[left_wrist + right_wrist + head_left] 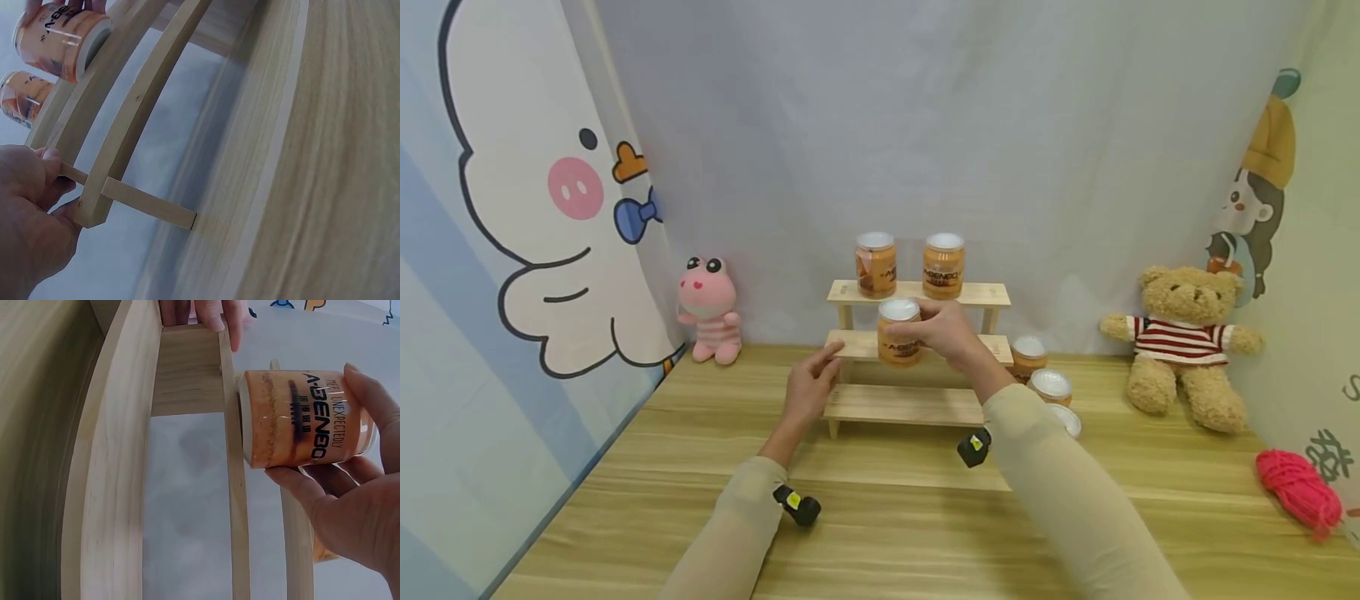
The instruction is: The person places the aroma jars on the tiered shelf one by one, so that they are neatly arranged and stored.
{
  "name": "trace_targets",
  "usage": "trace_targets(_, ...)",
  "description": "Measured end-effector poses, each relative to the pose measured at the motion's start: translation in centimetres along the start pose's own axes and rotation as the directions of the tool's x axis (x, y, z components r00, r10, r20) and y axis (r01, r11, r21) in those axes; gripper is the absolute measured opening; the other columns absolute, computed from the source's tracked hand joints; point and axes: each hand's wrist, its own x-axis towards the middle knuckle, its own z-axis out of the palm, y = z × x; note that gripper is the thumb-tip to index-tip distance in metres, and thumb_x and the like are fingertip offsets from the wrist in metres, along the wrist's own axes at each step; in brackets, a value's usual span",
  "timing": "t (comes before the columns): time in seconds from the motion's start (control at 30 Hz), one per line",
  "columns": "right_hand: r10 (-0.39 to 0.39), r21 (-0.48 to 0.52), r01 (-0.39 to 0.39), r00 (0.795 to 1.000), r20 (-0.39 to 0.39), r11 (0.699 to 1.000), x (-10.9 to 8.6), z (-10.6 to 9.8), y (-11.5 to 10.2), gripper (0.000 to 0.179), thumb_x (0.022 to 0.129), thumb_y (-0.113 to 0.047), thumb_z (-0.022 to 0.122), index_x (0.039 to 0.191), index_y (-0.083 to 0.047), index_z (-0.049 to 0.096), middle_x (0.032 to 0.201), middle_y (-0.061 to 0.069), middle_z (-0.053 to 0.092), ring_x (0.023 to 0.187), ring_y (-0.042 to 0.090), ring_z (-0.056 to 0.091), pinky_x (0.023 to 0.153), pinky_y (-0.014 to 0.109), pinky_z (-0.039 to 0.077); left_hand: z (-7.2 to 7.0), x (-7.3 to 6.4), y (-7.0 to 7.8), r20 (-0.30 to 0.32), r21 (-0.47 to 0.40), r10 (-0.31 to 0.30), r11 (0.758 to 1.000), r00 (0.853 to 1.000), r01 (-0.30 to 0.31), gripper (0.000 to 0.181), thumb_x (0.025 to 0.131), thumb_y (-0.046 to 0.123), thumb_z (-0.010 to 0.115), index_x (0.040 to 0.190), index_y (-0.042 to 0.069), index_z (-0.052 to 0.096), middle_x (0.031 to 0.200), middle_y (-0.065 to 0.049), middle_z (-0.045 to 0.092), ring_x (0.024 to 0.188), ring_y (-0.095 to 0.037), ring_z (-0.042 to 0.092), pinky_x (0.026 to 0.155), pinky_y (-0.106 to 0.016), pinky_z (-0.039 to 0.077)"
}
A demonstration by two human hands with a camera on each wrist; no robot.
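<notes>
My right hand (952, 335) grips an orange-labelled jar (898, 350) with a white lid, thumb on one side and fingers on the other. The jar is upright at the front edge of the middle tier of a three-tier wooden display stand (917, 404); in the right wrist view its base (247, 425) is right at that board's edge. With curled fingers my left hand (809, 390) holds the stand's left end by the middle tier. Two similar jars, a left one (876, 268) and a right one (943, 268), stand on the top tier.
Several lidded jars (1050, 385) stand right of the stand, partly behind my right sleeve. A pink plush toy (709, 308) sits at the back left, a teddy bear (1189, 350) at the back right. Pink yarn (1297, 492) lies on the wooden table (880, 533) near its right edge.
</notes>
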Motion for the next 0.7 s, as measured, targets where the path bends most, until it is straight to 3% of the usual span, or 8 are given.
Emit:
trace_targets(0.27,-0.031,-0.048,0.029,0.999,-0.037,0.998,1.0,1.6,-0.3,0.057,0.079,-0.026,0.088,0.130,-0.011,0.068,0.119,0.007,0.069,0.112,0.027,0.062,0.094,0.045,0.050,-0.1,0.0,0.1,-0.001,0.011,-0.004,1.000,1.000,0.004,0.030,0.100,0.006,0.061,0.129,0.005,0.068,0.093,-0.010,0.065,0.069,-0.015,0.052,0.057,-0.018,0.042)
trace_targets(0.7,0.024,-0.040,-0.031,0.988,-0.151,0.999,1.8,3.1,-0.6,0.074,0.075,-0.034,0.090,0.138,-0.007,0.061,0.132,0.011,0.062,0.124,0.030,0.055,0.100,0.045,0.047,0.1,0.1,0.0,-0.008,0.006,-0.005,1.000,1.000,0.005,0.030,0.100,0.007,0.062,0.129,0.006,0.069,0.091,-0.008,0.066,0.069,-0.015,0.052,0.057,-0.017,0.042)
